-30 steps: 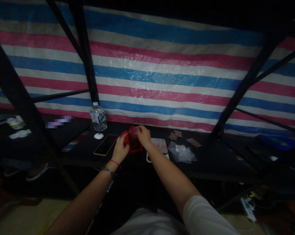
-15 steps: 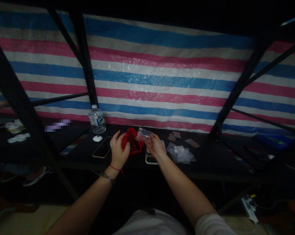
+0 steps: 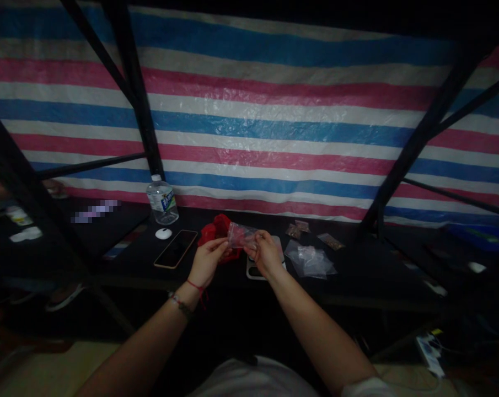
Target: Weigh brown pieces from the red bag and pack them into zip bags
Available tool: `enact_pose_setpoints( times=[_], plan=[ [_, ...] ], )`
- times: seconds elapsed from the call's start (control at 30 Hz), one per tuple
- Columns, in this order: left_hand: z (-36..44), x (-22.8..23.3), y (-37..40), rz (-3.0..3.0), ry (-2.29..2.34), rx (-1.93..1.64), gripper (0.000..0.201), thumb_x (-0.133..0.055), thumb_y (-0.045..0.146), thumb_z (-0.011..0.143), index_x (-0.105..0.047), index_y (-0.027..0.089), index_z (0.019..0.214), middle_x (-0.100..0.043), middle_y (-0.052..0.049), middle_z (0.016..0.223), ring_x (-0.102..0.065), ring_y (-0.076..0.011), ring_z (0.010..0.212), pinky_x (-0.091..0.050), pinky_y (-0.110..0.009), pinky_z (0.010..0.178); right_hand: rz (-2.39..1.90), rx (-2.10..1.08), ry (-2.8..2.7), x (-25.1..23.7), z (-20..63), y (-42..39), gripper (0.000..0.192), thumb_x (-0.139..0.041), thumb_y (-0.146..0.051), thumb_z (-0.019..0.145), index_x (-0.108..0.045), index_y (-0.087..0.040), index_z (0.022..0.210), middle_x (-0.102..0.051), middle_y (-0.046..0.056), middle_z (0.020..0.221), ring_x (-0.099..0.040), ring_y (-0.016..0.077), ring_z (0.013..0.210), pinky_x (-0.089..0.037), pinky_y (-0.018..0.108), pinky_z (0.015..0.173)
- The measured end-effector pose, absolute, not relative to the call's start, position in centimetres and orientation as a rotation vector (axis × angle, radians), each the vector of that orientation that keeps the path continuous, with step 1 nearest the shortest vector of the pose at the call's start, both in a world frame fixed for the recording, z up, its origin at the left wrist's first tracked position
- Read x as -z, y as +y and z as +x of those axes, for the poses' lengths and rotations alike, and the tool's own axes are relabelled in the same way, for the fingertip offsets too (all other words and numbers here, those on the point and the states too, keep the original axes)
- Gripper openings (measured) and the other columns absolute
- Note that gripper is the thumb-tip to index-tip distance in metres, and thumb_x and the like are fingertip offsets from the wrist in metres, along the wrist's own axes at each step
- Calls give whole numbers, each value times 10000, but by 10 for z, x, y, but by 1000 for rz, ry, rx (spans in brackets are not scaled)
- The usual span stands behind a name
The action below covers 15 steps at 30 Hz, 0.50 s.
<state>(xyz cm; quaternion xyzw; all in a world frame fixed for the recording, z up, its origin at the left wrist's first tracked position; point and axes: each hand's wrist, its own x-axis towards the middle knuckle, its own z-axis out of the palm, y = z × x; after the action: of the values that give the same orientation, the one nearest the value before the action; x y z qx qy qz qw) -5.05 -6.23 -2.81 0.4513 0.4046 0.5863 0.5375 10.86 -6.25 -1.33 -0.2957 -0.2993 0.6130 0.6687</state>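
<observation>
A small clear plastic bag (image 3: pixel 241 236) is stretched between my two hands, above the table. My left hand (image 3: pixel 209 257) pinches its left edge, and my right hand (image 3: pixel 267 253) grips its right end. Behind and below the bag is a red bag (image 3: pixel 221 225), partly hidden by it and by my left hand. Under my right hand sits a small kitchen scale (image 3: pixel 279 248), mostly covered. To its right lies a loose pile of clear plastic bags (image 3: pixel 313 261).
Small filled bags (image 3: pixel 331 241) lie at the back right. Left of my hands are a phone (image 3: pixel 176 249), a white mouse (image 3: pixel 164 234) and a clear plastic bottle (image 3: pixel 162 199). Black metal posts (image 3: pixel 139 110) flank the table. Another person's hand (image 3: pixel 3 194) shows at far left.
My left hand was spread open over the red bag; it has closed on the left edge of the clear bag. My right hand keeps its hold. The view has shifted slightly.
</observation>
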Motion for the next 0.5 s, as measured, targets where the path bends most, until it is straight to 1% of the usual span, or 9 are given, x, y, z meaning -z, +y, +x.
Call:
enact_pose_setpoints(
  times=[0.1, 0.2, 0.27, 0.33, 0.37, 0.43, 0.5],
  plan=[
    [-54, 24, -60, 1163, 1009, -1399, 428, -722, 383, 681, -665, 92, 990, -711, -107, 879, -669, -170, 752, -537, -295, 727, -655, -1347, -662, 8, 127, -63, 194, -637, -230, 731, -480, -222, 844, -651, -20, 706, -691, 170, 677, -550, 242, 546],
    [-57, 13, -52, 1606, 1182, -1301, 305, -645, 357, 749, -692, 141, 960, -716, -95, 903, -672, -205, 806, -529, -346, 794, -633, -1311, -641, -1, 161, -61, 210, -668, -253, 707, -511, -220, 842, -669, -3, 727, -692, 190, 741, -560, 269, 602],
    [-58, 6, -40, 2045, 1355, -1163, 211, -585, 283, 785, -711, 171, 913, -711, -91, 951, -656, -227, 889, -493, -362, 869, -626, -1260, -650, -5, 192, -60, 235, -694, -309, 694, -537, -220, 845, -669, -4, 737, -687, 194, 776, -564, 297, 668],
    [-58, 4, -24, 2374, 1504, -988, 225, -513, 188, 802, -713, 169, 901, -704, -113, 975, -641, -244, 937, -463, -368, 907, -666, -1131, -696, -5, 226, -59, 277, -734, -328, 662, -563, -218, 851, -663, -18, 753, -673, 163, 756, -557, 300, 720],
    [-58, 5, -15, 2463, 1558, -874, 248, -485, 144, 795, -713, 152, 894, -703, -133, 961, -646, -251, 920, -465, -369, 894, -714, -1051, -722, -3, 244, -59, 307, -765, -305, 626, -576, -214, 849, -658, -26, 758, -661, 143, 738, -551, 285, 728],
    [-58, 11, 1, 2522, 1634, -683, 260, -462, 84, 761, -709, 108, 839, -700, -176, 892, -661, -268, 840, -483, -377, 841, -864, -882, -748, 3, 279, -60, 375, -809, -275, 552, -601, -199, 855, -647, -27, 748, -638, 122, 700, -538, 248, 689],
    [-55, 16, 9, 2521, 1656, -634, 254, -460, 52, 731, -700, 92, 803, -696, -192, 872, -664, -271, 811, -484, -379, 835, -1058, -729, -771, 12, 311, -65, 399, -815, -301, 531, -623, -173, 856, -636, -11, 720, -616, 122, 651, -522, 234, 618]
  ],
)
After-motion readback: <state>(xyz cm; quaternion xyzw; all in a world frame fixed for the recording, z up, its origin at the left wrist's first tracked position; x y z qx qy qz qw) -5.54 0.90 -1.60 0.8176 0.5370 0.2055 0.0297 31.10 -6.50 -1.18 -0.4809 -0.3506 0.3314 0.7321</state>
